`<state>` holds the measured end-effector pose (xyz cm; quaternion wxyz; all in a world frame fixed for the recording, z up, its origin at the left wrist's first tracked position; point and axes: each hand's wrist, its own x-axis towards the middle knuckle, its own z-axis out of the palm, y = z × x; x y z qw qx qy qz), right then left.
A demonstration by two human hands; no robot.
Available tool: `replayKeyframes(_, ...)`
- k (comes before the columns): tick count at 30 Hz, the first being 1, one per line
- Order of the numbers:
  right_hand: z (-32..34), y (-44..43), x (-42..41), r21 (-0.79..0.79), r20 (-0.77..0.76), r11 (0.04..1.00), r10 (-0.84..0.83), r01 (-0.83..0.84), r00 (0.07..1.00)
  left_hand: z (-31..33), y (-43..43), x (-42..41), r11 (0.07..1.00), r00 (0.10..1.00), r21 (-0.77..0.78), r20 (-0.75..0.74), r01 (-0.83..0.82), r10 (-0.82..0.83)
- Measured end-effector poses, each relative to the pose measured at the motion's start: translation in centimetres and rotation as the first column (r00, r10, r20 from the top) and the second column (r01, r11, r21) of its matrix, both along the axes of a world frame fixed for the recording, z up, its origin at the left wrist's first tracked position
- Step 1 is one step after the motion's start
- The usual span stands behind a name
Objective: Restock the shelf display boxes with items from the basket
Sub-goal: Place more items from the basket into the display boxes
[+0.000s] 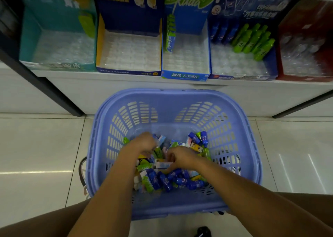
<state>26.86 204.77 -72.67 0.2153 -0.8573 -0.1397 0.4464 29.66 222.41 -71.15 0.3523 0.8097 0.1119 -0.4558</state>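
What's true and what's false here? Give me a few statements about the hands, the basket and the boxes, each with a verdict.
1. The left hand and right hand are both down in the basket. True.
2. The basket stands on the shelf. False: it stands on the floor in front of the shelf.
3. The navy box shows no items in its tray. True.
4. The green bottles stand in the red box. False: they stand in the blue box beside it.
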Motion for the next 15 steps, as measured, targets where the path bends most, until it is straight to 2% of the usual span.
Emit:
replayKeyframes(2, 0.4, 1.1, -0.3, -0.033, 0.026, 0.997, 0.075, -0.074, 0.997, 1.1, 0.9, 0.5, 0.986, 0.990, -0.087, -0.018, -0.141, 0.140)
replayKeyframes(4, 1.2, 1.5, -0.2, -0.053, 0.020, 0.995, 0.089, -0.088, 0.996, 2.3, 1.5, 0.9, 0.983, 0.988, -0.124, 0.054, -0.139, 0.147)
replayKeyframes(7, 3.5, 1.0, 0.7, 0.046, 0.013, 0.996, -0.071, 0.071, 0.997, 4.6, 2.0, 0.9, 0.990, 0.971, -0.116, 0.215, -0.083, 0.106)
replayKeyframes(10, 7.6, 0.3, 2.4, 0.150, 0.167, 0.970, -0.217, 0.193, 0.962, 7.5, 2.0, 1.3, 0.969, 0.942, -0.213, 0.281, -0.126, 0.185)
replayKeyframes(11, 9.2, 0.0, 3.0, 0.239, 0.207, 0.935, -0.312, 0.261, 0.927, 8.5, 2.1, 1.5, 0.954, 0.929, -0.263, 0.298, -0.143, 0.221)
replayKeyframes(13, 12.8, -0.5, 4.1, 0.474, 0.237, 0.795, -0.530, 0.379, 0.814, 11.2, 2.2, 2.0, 0.906, 0.884, -0.381, 0.337, -0.186, 0.324)
replayKeyframes(15, 16.5, -0.5, 5.4, 0.636, 0.262, 0.671, -0.652, 0.381, 0.711, 13.9, 2.5, 2.3, 0.818, 0.813, -0.531, 0.361, -0.224, 0.457)
